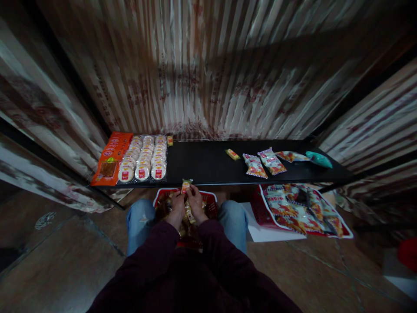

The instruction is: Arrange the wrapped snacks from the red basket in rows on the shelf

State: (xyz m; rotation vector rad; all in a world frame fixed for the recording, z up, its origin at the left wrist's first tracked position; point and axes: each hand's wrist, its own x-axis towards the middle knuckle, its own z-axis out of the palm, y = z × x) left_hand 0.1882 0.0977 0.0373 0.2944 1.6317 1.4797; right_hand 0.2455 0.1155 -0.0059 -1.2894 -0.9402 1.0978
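Note:
Both hands meet over a red basket (213, 201) between my knees, gripping one small yellow-green snack packet (186, 186). My left hand (177, 203) has its fingers closed on the packet's left side. On its right side, my right hand (196, 202) pinches it too. Under the hands, the basket holds more small wrapped packets (190, 216), partly hidden by my wrists. A similar yellow packet (232, 154) lies on the black shelf (198, 161) ahead, and another small yellow packet (170, 141) sits at the back beside the rows of round crackers (142, 158).
At the shelf's left end lies an orange snack bag (112, 158). Striped snack bags (255, 165) and a teal packet (319, 159) are to the right. Below them, a second red basket (259, 206) full of snack bags rests on a white sheet (270, 234). Striped curtains hang behind.

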